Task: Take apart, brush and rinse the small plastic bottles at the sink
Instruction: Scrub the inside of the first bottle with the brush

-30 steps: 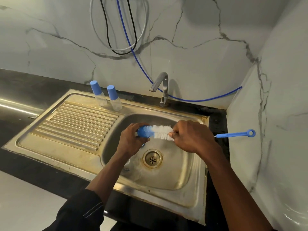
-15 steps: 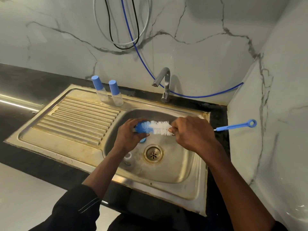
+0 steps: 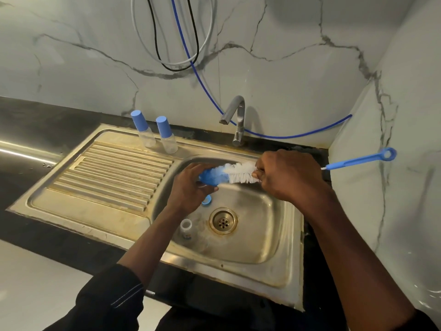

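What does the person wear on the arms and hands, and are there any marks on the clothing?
The left hand and right hand are bare: no gloves, no ring or watch in view. The left sleeve is black with thin pale stripes and leaves the forearm bare. The right forearm is bare too; a dark sleeve edge shows at the lower corner.

Two bottles point(image 3: 168, 139) on drainboard point(image 3: 107, 177), left of tap point(image 3: 238, 120); third bottle point(image 3: 188, 232) in basin point(image 3: 262, 235).
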